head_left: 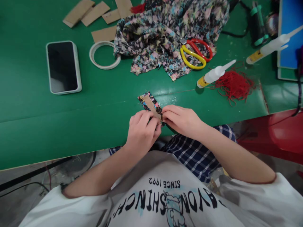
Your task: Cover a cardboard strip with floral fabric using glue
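Observation:
A small cardboard strip lies on a piece of dark floral fabric, whose edges are folded up over its borders. It rests slantwise on the green table near the front edge. My left hand presses on the near end with curled fingers. From the other side, my right hand pinches the fabric's edge at the lower right. The fingers of both hands cover the strip's near end, so the fold there is hidden.
Behind lie crumpled floral fabric, red-and-yellow scissors, a tape roll and cardboard pieces. At right are glue bottles and red threads. A phone-like device sits at left on the green table.

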`<state>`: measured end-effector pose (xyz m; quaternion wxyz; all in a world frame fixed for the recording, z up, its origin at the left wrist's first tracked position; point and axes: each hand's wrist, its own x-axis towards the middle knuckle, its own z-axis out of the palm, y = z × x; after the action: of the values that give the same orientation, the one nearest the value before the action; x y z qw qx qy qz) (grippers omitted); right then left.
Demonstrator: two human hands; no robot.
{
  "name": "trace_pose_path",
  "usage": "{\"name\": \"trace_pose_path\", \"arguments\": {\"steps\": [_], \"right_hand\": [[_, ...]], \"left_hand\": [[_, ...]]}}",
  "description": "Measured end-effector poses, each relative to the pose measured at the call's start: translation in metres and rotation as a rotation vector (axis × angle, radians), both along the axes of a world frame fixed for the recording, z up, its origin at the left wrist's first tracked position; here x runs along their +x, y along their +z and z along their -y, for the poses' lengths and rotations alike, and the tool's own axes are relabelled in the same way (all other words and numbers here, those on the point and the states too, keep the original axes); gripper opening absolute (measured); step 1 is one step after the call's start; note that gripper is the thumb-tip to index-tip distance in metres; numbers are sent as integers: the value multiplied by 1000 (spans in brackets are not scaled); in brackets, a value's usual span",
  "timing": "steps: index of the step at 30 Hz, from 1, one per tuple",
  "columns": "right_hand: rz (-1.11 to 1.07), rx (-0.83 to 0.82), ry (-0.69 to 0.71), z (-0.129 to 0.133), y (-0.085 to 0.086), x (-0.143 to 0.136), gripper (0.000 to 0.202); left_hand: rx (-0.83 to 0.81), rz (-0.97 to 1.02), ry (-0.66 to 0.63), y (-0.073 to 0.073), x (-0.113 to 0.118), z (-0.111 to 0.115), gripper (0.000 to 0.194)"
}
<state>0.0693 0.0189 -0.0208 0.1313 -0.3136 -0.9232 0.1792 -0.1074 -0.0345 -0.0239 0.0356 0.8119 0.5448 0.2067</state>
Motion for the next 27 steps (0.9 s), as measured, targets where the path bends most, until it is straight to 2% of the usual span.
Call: {"name": "trace_pose_path", "arguments": {"steps": [17, 20, 27], "right_hand": [[-55, -29, -19, 0, -1, 0, 21], [-78, -52, -37, 0, -2, 0, 20], [-94, -91, -64, 1, -3, -2, 18]], "left_hand": [[11, 39, 65, 0, 3, 2, 6], [-2, 37, 40, 1, 4, 1, 5], [58, 20, -71, 2, 0, 4, 17]]}}
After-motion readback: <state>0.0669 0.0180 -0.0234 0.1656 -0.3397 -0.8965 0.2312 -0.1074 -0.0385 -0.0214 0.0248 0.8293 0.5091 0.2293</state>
